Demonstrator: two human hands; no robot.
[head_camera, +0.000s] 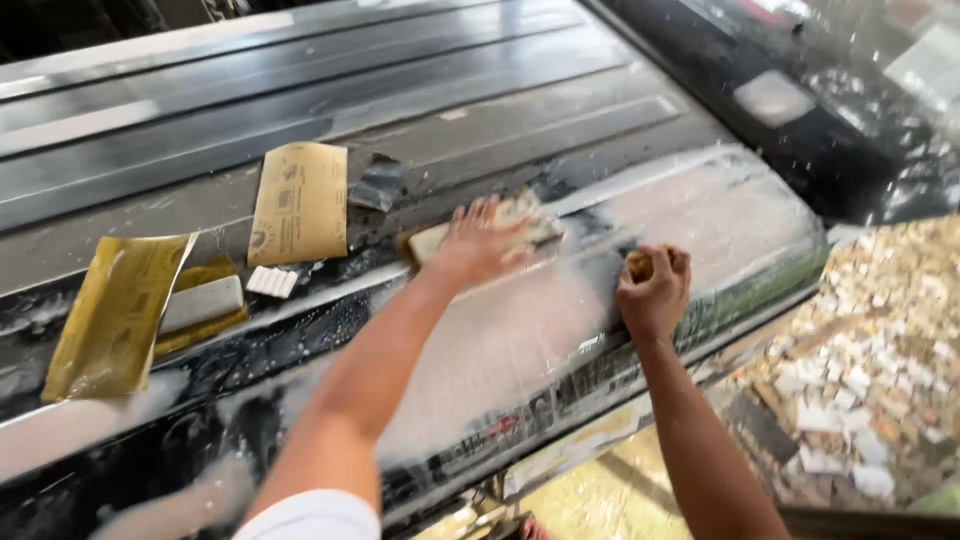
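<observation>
My left hand (478, 243) lies flat, fingers spread, pressing a tan sanding sheet (528, 217) onto the wet black ribbed metal panel (420, 90). My right hand (655, 290) is closed around a small yellow-brown sponge (640, 264), held against the panel's lower edge. White milky slurry (520, 340) covers the panel around both hands.
Left of my hands lie a brown sandpaper sheet (299, 203), a dark sandpaper scrap (378, 183), a folded yellow sheet (115, 315), a pale sanding block (202, 303) and a small white ribbed piece (272, 282). Rubble-strewn ground (870, 380) lies right, beyond the panel's edge.
</observation>
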